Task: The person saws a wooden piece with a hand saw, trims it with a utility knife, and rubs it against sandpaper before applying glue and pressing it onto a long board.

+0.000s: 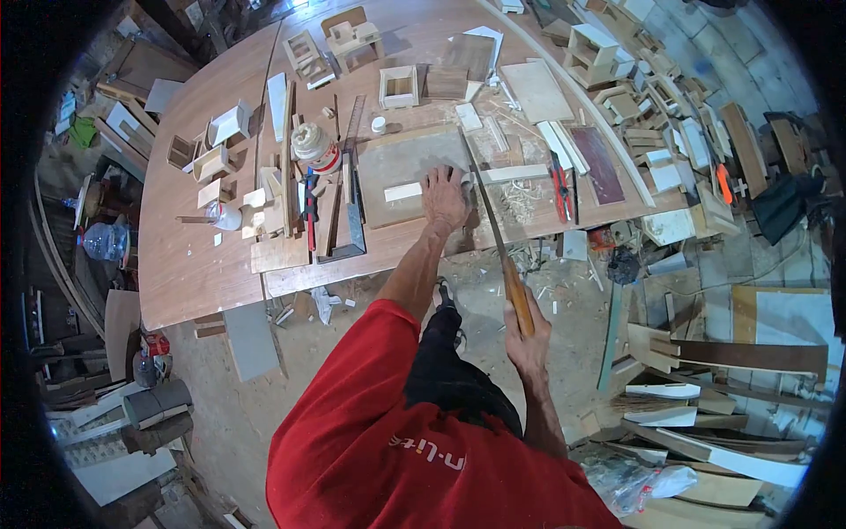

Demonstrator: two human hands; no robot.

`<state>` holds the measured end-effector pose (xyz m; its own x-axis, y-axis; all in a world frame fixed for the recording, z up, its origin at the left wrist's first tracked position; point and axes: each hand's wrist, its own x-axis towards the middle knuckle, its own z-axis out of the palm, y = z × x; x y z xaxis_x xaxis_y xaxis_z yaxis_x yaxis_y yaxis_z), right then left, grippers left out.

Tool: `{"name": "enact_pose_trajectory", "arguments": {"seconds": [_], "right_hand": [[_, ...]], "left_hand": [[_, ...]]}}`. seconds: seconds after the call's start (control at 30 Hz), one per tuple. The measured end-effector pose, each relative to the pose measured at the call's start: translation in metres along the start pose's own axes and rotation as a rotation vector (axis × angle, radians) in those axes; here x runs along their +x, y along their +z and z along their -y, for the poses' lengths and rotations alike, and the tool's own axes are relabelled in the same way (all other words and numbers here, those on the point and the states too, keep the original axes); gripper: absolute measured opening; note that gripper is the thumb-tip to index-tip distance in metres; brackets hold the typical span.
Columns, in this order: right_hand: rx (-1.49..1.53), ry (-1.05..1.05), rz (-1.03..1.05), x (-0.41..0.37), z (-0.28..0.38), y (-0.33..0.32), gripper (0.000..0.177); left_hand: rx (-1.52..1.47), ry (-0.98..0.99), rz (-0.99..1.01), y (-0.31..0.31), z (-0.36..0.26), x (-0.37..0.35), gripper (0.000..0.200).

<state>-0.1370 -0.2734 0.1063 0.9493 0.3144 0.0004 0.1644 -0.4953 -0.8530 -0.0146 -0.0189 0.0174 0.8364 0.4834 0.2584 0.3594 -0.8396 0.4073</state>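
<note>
Worktable point(194, 273) before the person; flat board point(388, 159) on it near the front edge. Left hand point(447, 198) rests on the board. Strip point(403, 192) lies on the board, left of that hand. Long-bladed hand tool point(516, 300) in right hand point(529, 335); blade slants forward over the table, right of left hand. Second strip length point(520, 173) right of the blade; any join under the hand hidden. Left of the board: square point(354, 231), then pliers point(310, 207), jar point(315, 145) behind these. Right: pliers point(560, 189), then panel point(596, 167). Small frame point(384, 88) behind the board. Offcuts point(665, 419) on the floor, right of the person.
</note>
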Motion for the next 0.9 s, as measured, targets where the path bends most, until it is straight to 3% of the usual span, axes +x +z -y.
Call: {"name": "enact_pose_trajectory", "arguments": {"seconds": [0.1, 0.27, 0.53, 0.6, 0.7, 0.9], "right_hand": [[0.025, -0.094, -0.033, 0.002, 0.004, 0.001, 0.040], [0.028, 0.014, 0.030, -0.036, 0.017, -0.025, 0.040], [0.074, 0.046, 0.037, 0.009, 0.002, 0.004, 0.039], [0.073, -0.009, 0.032, -0.014, 0.002, -0.009, 0.039], [0.042, -0.052, -0.014, -0.033, 0.004, -0.017, 0.041], [0.083, 0.076, 0.019, 0.017, -0.011, 0.013, 0.041]], "left_hand": [[-0.008, 0.002, 0.007, -0.003, -0.001, 0.000, 0.029], [-0.019, 0.008, -0.021, 0.002, 0.001, 0.000, 0.027], [-0.020, 0.037, -0.014, -0.002, 0.000, 0.002, 0.024], [-0.015, -0.017, 0.070, 0.000, 0.001, 0.002, 0.042], [0.012, -0.022, 0.100, -0.002, 0.000, 0.002, 0.041], [-0.031, 0.050, -0.007, 0.000, 0.001, 0.001, 0.032]]}}
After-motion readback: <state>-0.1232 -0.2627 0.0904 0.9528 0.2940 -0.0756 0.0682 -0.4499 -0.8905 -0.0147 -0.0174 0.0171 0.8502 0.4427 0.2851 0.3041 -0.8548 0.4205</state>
